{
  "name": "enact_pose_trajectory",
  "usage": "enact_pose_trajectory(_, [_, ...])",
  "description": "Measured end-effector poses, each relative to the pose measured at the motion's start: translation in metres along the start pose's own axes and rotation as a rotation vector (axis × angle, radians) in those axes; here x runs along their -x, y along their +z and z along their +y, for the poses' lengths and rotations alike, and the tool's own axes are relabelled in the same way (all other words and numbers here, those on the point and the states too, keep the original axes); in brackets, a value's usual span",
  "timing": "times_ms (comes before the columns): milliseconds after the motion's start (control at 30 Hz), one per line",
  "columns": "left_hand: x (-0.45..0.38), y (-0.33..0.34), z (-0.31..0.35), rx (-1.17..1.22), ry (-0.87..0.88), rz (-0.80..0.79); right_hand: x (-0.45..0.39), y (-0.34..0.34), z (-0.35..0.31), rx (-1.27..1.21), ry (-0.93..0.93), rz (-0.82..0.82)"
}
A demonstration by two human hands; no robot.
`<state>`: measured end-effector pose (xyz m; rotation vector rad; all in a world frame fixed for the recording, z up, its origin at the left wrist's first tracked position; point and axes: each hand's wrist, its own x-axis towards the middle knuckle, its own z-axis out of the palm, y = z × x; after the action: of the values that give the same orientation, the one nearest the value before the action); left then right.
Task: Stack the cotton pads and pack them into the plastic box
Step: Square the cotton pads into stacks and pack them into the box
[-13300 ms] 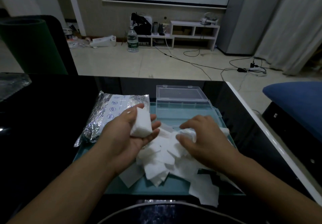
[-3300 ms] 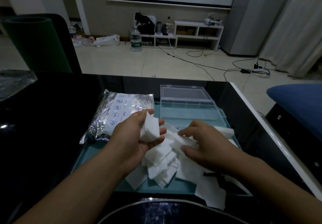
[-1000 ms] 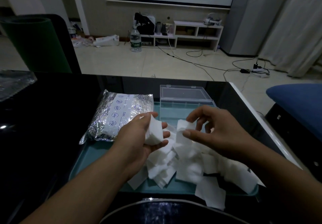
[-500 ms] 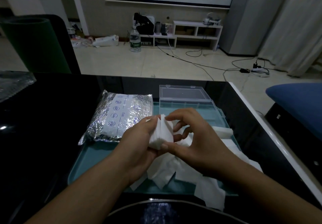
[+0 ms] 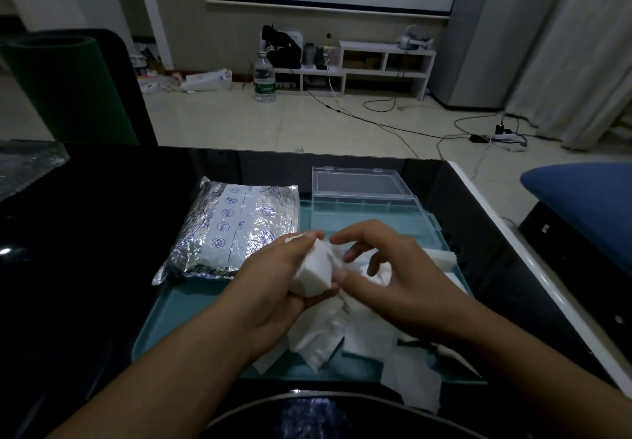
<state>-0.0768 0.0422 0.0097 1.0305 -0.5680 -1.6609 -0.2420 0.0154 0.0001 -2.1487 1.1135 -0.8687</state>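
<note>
White cotton pads form a small stack (image 5: 314, 272) at frame centre, gripped by the left hand (image 5: 273, 284). The right hand (image 5: 386, 278), fingers loosely spread, touches its edge. Loose pads (image 5: 359, 336) litter the teal tray (image 5: 191, 305); the clear plastic box (image 5: 366, 206) sits open above.
</note>
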Motion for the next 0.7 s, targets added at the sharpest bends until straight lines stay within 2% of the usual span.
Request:
enact_pose_trajectory(100, [0.001, 0.0, 0.002, 0.046, -0.016, 0.012, -0.005, -0.005, 0.007, 0.004, 0.146, 0.092])
enact_pose_trajectory(267, [0.002, 0.001, 0.004, 0.082, -0.015, -0.05, -0.009, -0.002, 0.008, -0.084, 0.291, -0.039])
enact_pose_trajectory(367, [0.002, -0.001, 0.004, 0.067, 0.002, -0.033, -0.007, 0.003, 0.013, 0.075, 0.296, 0.007])
enact_pose_trajectory(533, [0.0, -0.002, 0.004, 0.039, 0.032, -0.017, -0.007, 0.001, 0.013, 0.016, 0.437, -0.001])
enact_pose_trajectory(633, [-0.001, -0.003, 0.003, 0.028, 0.036, -0.005, -0.005, -0.003, 0.009, 0.331, 0.326, 0.083])
enact_pose_trajectory(700, [-0.002, -0.003, 0.001, 0.021, 0.028, -0.02, -0.003, -0.007, 0.001, 0.293, 0.176, 0.116])
